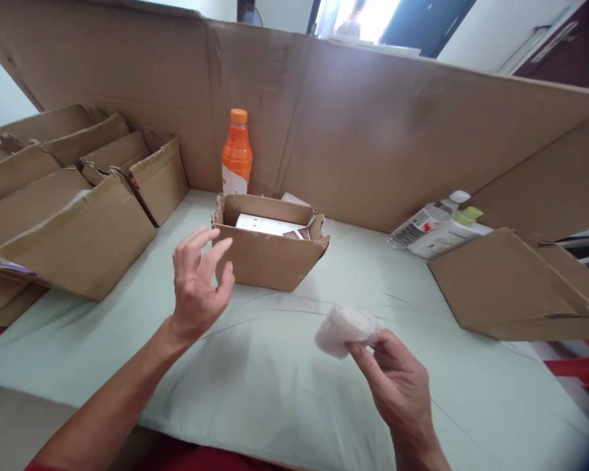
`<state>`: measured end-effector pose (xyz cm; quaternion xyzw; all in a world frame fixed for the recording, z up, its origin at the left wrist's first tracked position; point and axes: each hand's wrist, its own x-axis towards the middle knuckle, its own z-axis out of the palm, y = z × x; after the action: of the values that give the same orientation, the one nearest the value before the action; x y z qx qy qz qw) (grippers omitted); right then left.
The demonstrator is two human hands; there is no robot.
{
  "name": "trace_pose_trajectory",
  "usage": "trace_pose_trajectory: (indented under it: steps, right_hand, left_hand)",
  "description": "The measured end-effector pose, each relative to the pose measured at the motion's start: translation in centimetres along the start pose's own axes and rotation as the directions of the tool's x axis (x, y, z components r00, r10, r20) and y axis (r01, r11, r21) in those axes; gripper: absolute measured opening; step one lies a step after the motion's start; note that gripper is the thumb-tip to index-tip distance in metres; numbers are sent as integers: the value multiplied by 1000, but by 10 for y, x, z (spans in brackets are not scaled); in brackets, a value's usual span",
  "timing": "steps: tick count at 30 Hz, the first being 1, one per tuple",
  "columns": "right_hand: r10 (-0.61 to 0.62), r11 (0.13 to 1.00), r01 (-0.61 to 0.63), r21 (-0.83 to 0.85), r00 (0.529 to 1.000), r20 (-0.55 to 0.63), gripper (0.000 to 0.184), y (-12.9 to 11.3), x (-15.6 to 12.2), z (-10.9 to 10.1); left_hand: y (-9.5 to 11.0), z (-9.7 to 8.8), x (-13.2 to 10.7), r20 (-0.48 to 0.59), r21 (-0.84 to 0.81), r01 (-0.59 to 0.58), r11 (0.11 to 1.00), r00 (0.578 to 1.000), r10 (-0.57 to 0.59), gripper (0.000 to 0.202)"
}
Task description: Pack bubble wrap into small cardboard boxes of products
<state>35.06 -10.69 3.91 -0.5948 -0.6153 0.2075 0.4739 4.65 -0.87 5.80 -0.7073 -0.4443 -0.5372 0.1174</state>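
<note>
Pinched in my right hand (400,379) is a whitish, translucent bundle that looks like bubble wrap (346,331), held above the cloth right of centre. Whether anything is wrapped inside cannot be seen. My left hand (201,281) is raised with its fingers apart and holds nothing. Its fingertips are close to the left end of an open cardboard box (265,261) in the middle of the table; I cannot tell if they touch it. Inside that box lies a white carton (265,225), its lower part hidden by the front wall.
An orange bottle (237,154) stands behind the box. Several open cardboard boxes (93,242) fill the left side. To the right lean a clear plastic bottle (425,221) and a white bottle with a green cap (446,237), beside another cardboard box (510,288). A tall cardboard wall (373,131) closes the back.
</note>
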Motion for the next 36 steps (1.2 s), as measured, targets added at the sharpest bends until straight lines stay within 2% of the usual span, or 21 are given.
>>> trace_pose_trajectory:
  steps: [1,3,5,7,8,9,10,11,12,15,16,17,19,21,22,24,26,28,30,33,36]
  right_hand:
    - [-8,999,8,41,1000,-13,14,-9,6,7]
    - [-20,989,20,145,1000,4,15,-27,14,28]
    - [-28,969,11,248,998,63,16,-42,16,54]
    - [-36,951,-6,310,991,130,13,-48,14,75]
    - [-42,945,-14,328,985,166,13,-49,13,82]
    - [-46,939,-29,342,977,208,14,-49,13,85]
    - [-48,933,-49,358,965,258,19,-47,13,85]
    - [-45,924,-81,373,948,316,27,-46,15,82]
    - [-35,915,-122,384,925,378,41,-45,18,78]
    - [7,901,-246,357,832,555,83,-48,31,62]
    - [22,913,-256,317,807,590,84,-52,37,57]
    - [31,936,-239,260,788,614,77,-57,42,52]
    - [23,983,-132,124,770,638,50,-70,55,44]
    - [-19,1000,10,18,768,640,30,-87,69,35]
    - [-51,998,69,-5,776,629,27,-96,78,30]
    - [-122,989,149,-8,834,539,27,-116,100,22]
    - [-192,979,206,3,907,374,29,-132,127,23]
    - [-237,971,235,37,945,226,29,-141,158,36]
    - [-236,971,225,78,952,193,30,-142,187,61]
    - [-137,989,150,-8,921,364,29,-134,220,105]
    - [22,927,182,-329,847,531,19,-133,236,137]
  left_hand:
    - [11,-6,-8,26,-94,71,993,997,-69,42]
    - [34,-14,-27,210,-333,257,907,958,-195,45]
    - [52,-17,-47,457,-512,481,711,854,-248,51]
    - [61,-17,-63,632,-551,680,484,719,-289,52]
    - [61,-17,-68,683,-531,749,396,655,-322,47]
    - [59,-17,-71,713,-501,795,341,603,-358,42]
    - [56,-18,-71,723,-470,820,326,570,-390,37]
    - [51,-20,-70,720,-445,824,350,562,-408,34]
    - [47,-22,-67,712,-425,811,401,573,-405,33]
    - [40,-25,-59,697,-424,700,574,657,-287,39]
    - [39,-25,-56,687,-440,654,616,687,-238,41]
    - [39,-24,-54,671,-456,611,647,714,-201,43]
    - [39,-24,-47,631,-480,539,692,761,-155,43]
    - [34,-26,-36,580,-505,469,724,806,-117,37]
    - [29,-28,-28,537,-522,421,742,838,-97,35]
    - [15,-31,-7,385,-519,290,804,919,-83,35]
    - [-5,-29,14,204,-414,172,894,975,-93,37]
    - [-26,-21,31,118,-263,136,955,987,-108,35]
    - [-45,-8,40,149,-164,124,979,984,-100,31]
    - [-61,8,38,197,-86,63,994,979,-45,23]
    - [-63,12,29,150,-51,26,998,988,-18,19]
